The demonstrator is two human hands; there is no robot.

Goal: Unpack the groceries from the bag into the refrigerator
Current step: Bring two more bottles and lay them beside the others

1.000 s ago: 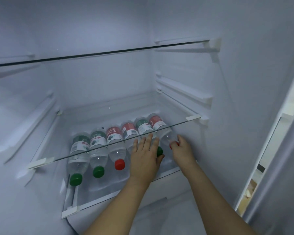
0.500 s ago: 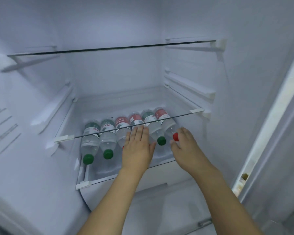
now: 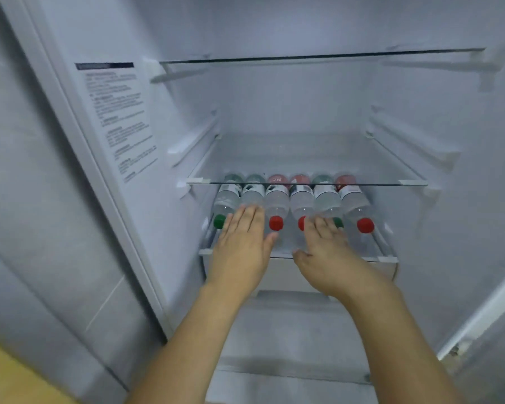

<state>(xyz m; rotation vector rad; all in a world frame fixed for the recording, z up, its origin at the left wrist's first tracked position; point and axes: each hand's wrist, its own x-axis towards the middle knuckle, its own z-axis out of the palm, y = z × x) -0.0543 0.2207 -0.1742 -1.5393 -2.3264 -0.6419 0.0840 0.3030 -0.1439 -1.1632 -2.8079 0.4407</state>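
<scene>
Several clear water bottles (image 3: 277,199) lie side by side on the lower glass shelf (image 3: 388,259) of the open refrigerator, with red and green caps pointing toward me. My left hand (image 3: 242,243) stretches flat over the caps of the left bottles, fingers straight, covering one cap. My right hand (image 3: 327,249) reaches flat over the caps near the middle right, partly hiding a red cap (image 3: 302,223) and a green cap (image 3: 338,222). Neither hand grips a bottle. No grocery bag is in view.
A second glass shelf (image 3: 306,183) sits just above the bottles and a third (image 3: 318,56) higher up. The left fridge wall carries a printed label (image 3: 120,118). A white drawer front (image 3: 286,275) sits under the bottle shelf. The door frame edge (image 3: 484,310) runs at right.
The view has swung left and pulled back. Both hands have slid left along the row of caps: the left from the middle bottles to the left ones, the right off the end bottle.
</scene>
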